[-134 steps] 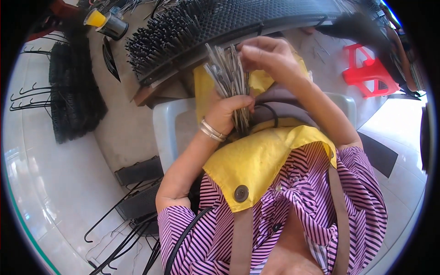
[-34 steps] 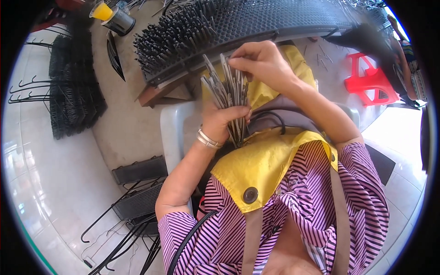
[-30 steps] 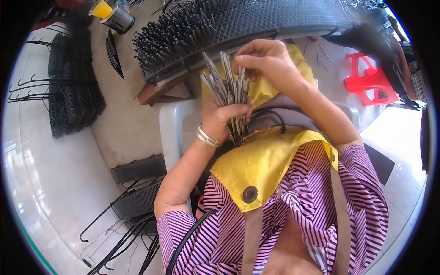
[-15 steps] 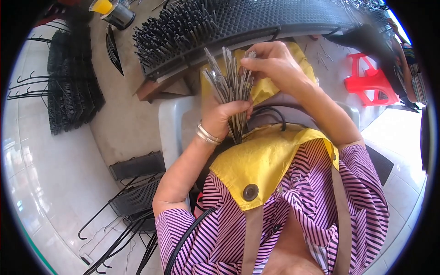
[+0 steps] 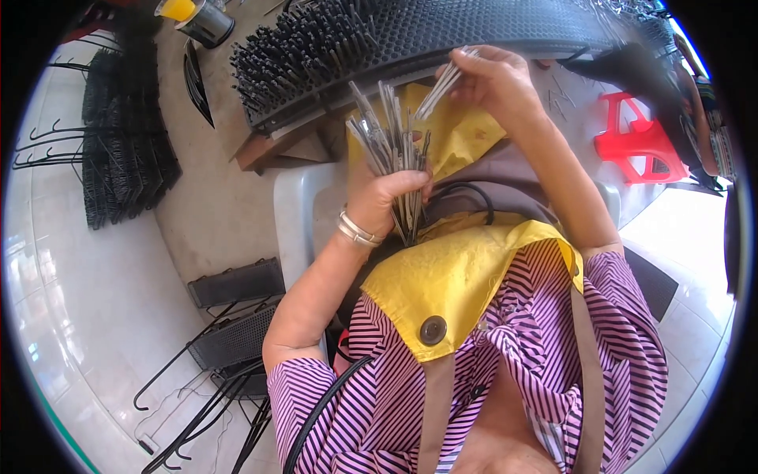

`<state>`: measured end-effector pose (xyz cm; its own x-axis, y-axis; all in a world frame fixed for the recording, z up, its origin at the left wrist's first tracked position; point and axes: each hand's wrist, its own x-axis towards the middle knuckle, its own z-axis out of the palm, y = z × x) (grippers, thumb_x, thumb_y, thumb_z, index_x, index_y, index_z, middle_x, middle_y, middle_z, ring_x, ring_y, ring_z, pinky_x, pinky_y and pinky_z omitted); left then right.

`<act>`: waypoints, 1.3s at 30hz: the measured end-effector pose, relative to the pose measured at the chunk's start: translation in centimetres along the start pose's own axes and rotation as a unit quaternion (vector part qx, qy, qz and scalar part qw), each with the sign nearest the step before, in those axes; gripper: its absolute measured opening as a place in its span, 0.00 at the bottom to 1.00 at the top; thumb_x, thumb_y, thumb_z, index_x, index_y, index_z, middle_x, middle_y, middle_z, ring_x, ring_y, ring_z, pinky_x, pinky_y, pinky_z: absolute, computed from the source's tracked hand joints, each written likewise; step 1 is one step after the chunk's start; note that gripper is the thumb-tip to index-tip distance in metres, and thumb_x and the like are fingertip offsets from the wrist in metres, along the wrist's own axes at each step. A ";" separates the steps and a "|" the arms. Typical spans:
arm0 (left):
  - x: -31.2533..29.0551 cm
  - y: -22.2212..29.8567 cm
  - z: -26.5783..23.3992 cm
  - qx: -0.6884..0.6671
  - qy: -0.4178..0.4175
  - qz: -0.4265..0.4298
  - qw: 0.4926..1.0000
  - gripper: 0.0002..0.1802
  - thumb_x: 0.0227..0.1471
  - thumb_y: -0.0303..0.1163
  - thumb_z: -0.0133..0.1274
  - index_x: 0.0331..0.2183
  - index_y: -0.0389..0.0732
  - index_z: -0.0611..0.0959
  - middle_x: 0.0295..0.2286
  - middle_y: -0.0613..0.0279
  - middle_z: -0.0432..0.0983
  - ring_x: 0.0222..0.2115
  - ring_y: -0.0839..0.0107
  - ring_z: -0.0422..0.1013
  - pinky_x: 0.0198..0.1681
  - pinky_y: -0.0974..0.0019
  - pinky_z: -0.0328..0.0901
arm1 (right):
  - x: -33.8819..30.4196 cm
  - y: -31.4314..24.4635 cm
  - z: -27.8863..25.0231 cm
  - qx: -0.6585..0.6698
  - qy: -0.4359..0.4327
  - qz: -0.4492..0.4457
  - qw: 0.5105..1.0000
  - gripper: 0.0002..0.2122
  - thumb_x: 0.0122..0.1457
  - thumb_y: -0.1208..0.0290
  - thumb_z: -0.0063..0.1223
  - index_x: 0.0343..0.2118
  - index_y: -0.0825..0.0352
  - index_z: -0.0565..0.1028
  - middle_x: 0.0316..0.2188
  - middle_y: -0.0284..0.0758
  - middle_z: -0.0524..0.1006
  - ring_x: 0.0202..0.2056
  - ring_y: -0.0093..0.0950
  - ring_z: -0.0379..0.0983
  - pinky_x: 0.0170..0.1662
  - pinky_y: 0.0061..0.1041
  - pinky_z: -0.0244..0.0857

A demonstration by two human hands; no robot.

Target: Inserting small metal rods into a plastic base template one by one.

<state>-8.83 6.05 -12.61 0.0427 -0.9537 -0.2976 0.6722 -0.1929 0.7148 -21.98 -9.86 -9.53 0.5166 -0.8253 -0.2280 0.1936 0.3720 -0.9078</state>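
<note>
My left hand (image 5: 388,197) is closed around a bundle of thin metal rods (image 5: 387,138), their upper ends fanned out above my fist. Up and to the right, my right hand (image 5: 501,83) pinches a few similar metal rods (image 5: 447,84) between thumb and fingertips, apart from the bundle. These rods slant with their lower ends toward the bundle. Just beyond is a long black perforated rack (image 5: 466,30); its left part is packed with upright dark rods (image 5: 304,59). What the rods are exactly, I cannot tell.
A yellow apron (image 5: 442,280) covers my lap. On the left hang dark racks with hooked rods (image 5: 118,142), with more black perforated trays (image 5: 237,340) below. A metal can (image 5: 209,25) holds something yellow. A red plastic stool (image 5: 638,141) stands at right, near another person's arm (image 5: 701,134).
My right hand has moved up and to the right, drawing a few rods away from the bundle. My left hand stays in place, still gripping the rest.
</note>
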 end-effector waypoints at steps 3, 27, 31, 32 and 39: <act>-0.1 -0.1 -0.3 0.004 -0.015 0.000 1.000 0.27 0.33 0.19 0.52 0.41 0.34 0.67 0.23 0.53 0.70 0.19 0.66 0.67 0.22 0.67 0.62 | 0.0 -0.3 -0.3 0.007 0.010 -0.002 1.000 0.09 0.52 0.74 0.49 0.33 0.74 0.68 0.26 0.43 0.74 0.26 0.29 0.73 0.27 0.20 0.68; 0.1 -0.4 -0.9 -0.072 0.034 -0.013 0.997 0.24 0.35 0.16 0.49 0.40 0.37 0.68 0.28 0.53 0.69 0.21 0.65 0.67 0.24 0.64 0.63 | 2.7 -1.2 2.2 -0.072 0.007 -0.173 0.982 0.07 0.51 0.78 0.48 0.33 0.74 0.68 0.28 0.42 0.75 0.28 0.26 0.72 0.30 0.18 0.67; 0.1 -0.2 -0.5 -0.091 0.049 -0.014 0.995 0.26 0.32 0.15 0.50 0.39 0.35 0.65 0.24 0.53 0.70 0.18 0.65 0.68 0.21 0.67 0.64 | 3.5 -1.7 3.2 0.043 -0.008 -0.172 0.984 0.03 0.49 0.80 0.50 0.27 0.72 0.71 0.19 0.35 0.74 0.19 0.20 0.70 0.21 0.16 0.63; 0.1 -0.2 -0.5 -0.091 0.049 -0.012 0.995 0.26 0.32 0.15 0.50 0.39 0.35 0.65 0.24 0.53 0.70 0.18 0.65 0.68 0.21 0.67 0.64 | 3.8 -1.6 3.1 0.019 -0.009 -0.200 0.980 0.03 0.50 0.80 0.49 0.28 0.72 0.70 0.20 0.35 0.75 0.20 0.20 0.70 0.22 0.15 0.64; 0.1 -0.1 -0.5 -0.101 0.051 -0.025 0.993 0.27 0.33 0.16 0.51 0.41 0.35 0.64 0.25 0.54 0.70 0.20 0.66 0.68 0.21 0.67 0.64 | 4.7 -1.4 3.7 -0.127 0.007 -0.287 0.949 0.04 0.50 0.80 0.50 0.29 0.70 0.71 0.22 0.32 0.75 0.20 0.15 0.69 0.24 0.11 0.62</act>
<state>-8.53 6.14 -13.07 0.0733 -0.9134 -0.4004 0.8100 -0.1797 0.5582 -16.75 -12.70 -8.08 0.3745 -0.8676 0.3272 0.2314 -0.2543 -0.9390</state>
